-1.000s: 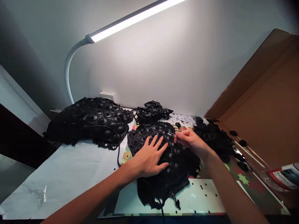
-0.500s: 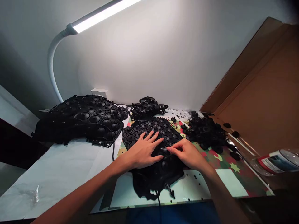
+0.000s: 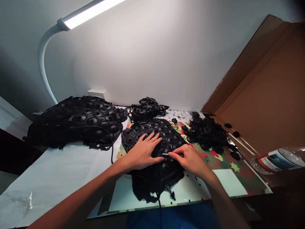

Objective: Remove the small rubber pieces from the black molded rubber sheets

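In front of me lies a black rubber sheet [image 3: 162, 178] covered with round moulded discs, its edges ragged. My left hand [image 3: 143, 152] rests flat on it, fingers spread. My right hand [image 3: 189, 157] pinches a thin metal tool [image 3: 165, 154] whose tip points left, at the sheet's discs beside my left thumb. Most of the tool is hidden inside the right hand, so its kind cannot be made out. A heap of loose black rubber discs [image 3: 207, 132] sits beyond my right hand.
A larger black disc sheet [image 3: 78, 124] lies at the left, with a cable [image 3: 112, 152] near it. Black scraps [image 3: 147, 108] lie at the back. A lamp [image 3: 62, 25] arches overhead. Cardboard [image 3: 259, 76] and a labelled clear jar [image 3: 278, 160] stand at right.
The whole view has shifted slightly, so things appear a little further left. My left hand stays on the sheet, and my right hand keeps the metal tool at nearly the same spot.
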A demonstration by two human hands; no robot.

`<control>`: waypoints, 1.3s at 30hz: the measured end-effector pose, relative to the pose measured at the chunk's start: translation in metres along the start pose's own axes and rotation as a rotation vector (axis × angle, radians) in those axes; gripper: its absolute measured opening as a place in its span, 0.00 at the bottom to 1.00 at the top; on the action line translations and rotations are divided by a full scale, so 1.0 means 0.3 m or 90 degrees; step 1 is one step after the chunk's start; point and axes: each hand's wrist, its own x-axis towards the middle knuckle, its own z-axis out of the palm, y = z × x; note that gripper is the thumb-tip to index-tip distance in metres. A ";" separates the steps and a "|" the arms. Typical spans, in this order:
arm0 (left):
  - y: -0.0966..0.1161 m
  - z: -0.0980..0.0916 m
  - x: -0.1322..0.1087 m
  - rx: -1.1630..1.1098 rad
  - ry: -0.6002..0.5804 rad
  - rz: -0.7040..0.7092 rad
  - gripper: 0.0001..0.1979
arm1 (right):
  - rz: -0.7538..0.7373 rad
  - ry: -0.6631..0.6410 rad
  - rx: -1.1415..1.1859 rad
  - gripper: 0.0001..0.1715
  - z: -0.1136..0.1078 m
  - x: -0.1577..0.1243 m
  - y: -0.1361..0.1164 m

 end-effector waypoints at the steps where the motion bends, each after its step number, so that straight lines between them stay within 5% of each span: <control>1: -0.001 0.001 0.000 -0.004 0.003 0.000 0.48 | -0.002 -0.011 -0.005 0.34 -0.004 0.002 -0.005; 8: 0.002 -0.005 -0.004 -0.024 -0.002 -0.006 0.47 | -0.001 -0.033 0.082 0.35 0.003 0.018 0.011; 15: -0.005 0.002 0.004 -0.047 -0.012 -0.012 0.49 | -0.029 -0.016 0.360 0.37 0.027 0.010 0.075; 19: 0.002 0.005 0.007 -0.027 -0.018 -0.024 0.49 | -0.092 0.087 0.566 0.40 -0.027 -0.001 0.070; 21: 0.004 0.002 0.008 -0.041 -0.004 -0.024 0.49 | -0.082 0.144 0.536 0.38 -0.059 0.014 0.051; 25: 0.004 0.000 0.007 -0.077 0.035 -0.029 0.50 | -0.029 0.022 0.279 0.35 -0.072 0.080 0.007; 28: 0.009 0.002 0.006 -0.077 0.035 -0.032 0.51 | -0.005 0.006 0.126 0.35 -0.045 0.124 -0.010; 39: 0.018 -0.003 0.006 -0.065 0.019 -0.044 0.50 | 0.032 -0.020 -0.017 0.31 -0.045 0.148 -0.035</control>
